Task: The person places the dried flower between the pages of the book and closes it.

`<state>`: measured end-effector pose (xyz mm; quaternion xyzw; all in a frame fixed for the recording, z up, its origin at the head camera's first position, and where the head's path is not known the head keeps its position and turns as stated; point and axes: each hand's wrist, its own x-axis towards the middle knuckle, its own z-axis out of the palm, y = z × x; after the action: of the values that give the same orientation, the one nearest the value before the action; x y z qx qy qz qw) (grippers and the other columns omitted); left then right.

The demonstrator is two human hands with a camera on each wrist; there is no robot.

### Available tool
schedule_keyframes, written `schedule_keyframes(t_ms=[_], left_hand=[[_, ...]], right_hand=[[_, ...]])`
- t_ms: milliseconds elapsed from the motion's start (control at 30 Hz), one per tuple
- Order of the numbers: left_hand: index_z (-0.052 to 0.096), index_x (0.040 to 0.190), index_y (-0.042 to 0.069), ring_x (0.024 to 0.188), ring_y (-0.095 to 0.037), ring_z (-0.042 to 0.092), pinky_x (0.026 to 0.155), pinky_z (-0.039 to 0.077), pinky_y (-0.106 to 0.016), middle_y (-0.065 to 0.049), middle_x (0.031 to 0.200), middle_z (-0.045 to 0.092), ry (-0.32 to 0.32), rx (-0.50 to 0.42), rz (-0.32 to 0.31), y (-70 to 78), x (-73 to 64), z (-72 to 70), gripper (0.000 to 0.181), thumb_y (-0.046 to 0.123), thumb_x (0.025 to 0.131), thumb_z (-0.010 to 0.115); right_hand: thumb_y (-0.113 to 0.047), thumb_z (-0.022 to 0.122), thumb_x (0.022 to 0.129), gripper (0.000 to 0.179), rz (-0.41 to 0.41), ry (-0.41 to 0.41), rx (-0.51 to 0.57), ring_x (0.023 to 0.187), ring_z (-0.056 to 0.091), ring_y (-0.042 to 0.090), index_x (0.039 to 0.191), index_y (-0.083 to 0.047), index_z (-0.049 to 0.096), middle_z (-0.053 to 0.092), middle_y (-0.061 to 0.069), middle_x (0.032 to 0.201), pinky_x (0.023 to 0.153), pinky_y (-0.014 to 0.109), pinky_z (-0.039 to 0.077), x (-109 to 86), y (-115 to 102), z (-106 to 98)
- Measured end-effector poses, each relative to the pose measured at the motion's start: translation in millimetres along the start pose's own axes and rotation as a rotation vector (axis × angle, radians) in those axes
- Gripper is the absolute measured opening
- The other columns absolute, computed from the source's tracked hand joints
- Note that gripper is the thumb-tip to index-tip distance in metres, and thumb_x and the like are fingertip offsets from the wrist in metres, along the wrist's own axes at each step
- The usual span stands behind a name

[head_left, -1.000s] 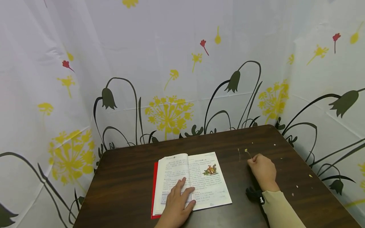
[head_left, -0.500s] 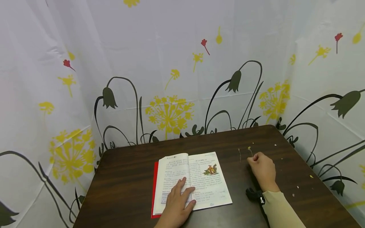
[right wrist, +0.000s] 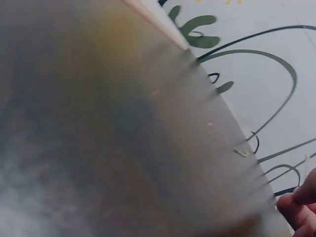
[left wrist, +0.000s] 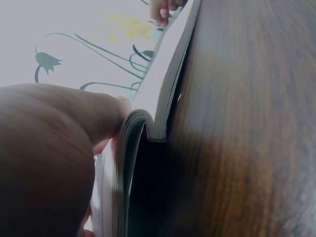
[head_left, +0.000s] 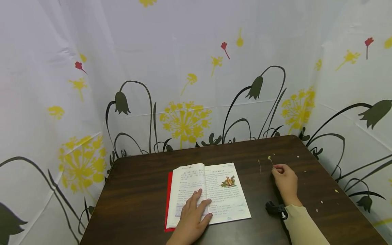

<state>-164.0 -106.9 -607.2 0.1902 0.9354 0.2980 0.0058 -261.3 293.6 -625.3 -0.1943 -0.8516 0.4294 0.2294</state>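
Observation:
An open book (head_left: 226, 200) with a red cover edge lies on the dark wooden table. My left hand (head_left: 192, 217) rests on it with fingers spread across the left page and the fold; in the left wrist view the thumb (left wrist: 98, 111) lies at the bottom end of the fold. To the right of the book, my right hand (head_left: 285, 183) pinches a thin stem with a small pale yellow flower (head_left: 270, 158) at its tip. A second thin dried flower sprig (head_left: 259, 166) lies on the table, left of that flower. In the right wrist view only some fingertips (right wrist: 296, 205) show.
Several tiny pale petals or scraps (head_left: 321, 202) are scattered on the right part of the table (head_left: 137, 194). A black wrist strap device (head_left: 275, 209) sits on my right wrist. Behind the table hangs a white curtain (head_left: 183, 41) printed with flowers.
The pinched flower has shifted slightly right, away from the sprig on the table, and its stem stands more upright in view. My left hand stays on the book. The head view has shifted a little.

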Motion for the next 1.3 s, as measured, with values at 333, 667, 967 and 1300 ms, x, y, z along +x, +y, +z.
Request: schedule_keyframes(t_ms=[333,667,967,1300], left_hand=[[0.065,0.145,0.026,0.162,-0.043,0.032,0.123,0.032,-0.073,-0.012,0.177,0.032,-0.012,0.012,-0.003,-2.1,0.7,-0.4,0.043,0.040,0.104,0.070],[0.066,0.145,0.026,0.162,-0.044,0.032,0.123,0.033,-0.074,-0.014,0.177,0.033,-0.010,0.013,-0.010,-3.0,-0.9,-1.0,0.043,0.038,0.104,0.070],[0.066,0.146,0.026,0.163,-0.044,0.031,0.124,0.032,-0.073,-0.014,0.177,0.032,-0.003,0.021,0.010,-3.3,0.8,1.0,0.045,0.040,0.104,0.070],[0.064,0.150,0.025,0.165,-0.043,0.028,0.127,0.030,-0.070,-0.015,0.179,0.030,-0.030,0.059,0.027,0.3,-0.2,-0.8,0.049,0.043,0.104,0.069]], right_hand=[[-0.013,0.076,0.100,0.008,-0.049,0.011,0.140,0.072,0.059,0.006,0.106,-0.009,0.074,0.074,0.007,0.090,0.060,0.020,0.046,-29.3,-18.8,-0.2],[-0.006,0.075,0.099,0.006,0.026,-0.194,0.390,0.060,0.054,0.009,0.103,-0.004,0.071,0.073,0.008,0.085,0.050,0.022,0.043,-92.5,-87.9,11.4],[-0.007,0.076,0.099,0.008,0.071,-0.584,0.422,0.051,0.056,0.012,0.103,-0.007,0.069,0.070,0.008,0.086,0.038,0.027,0.047,-142.0,-99.8,57.4],[-0.017,0.075,0.104,0.026,-0.106,-0.735,0.409,0.060,0.069,0.014,0.128,-0.011,0.068,0.077,0.013,0.108,0.039,0.033,0.053,-150.9,-99.1,65.8]])
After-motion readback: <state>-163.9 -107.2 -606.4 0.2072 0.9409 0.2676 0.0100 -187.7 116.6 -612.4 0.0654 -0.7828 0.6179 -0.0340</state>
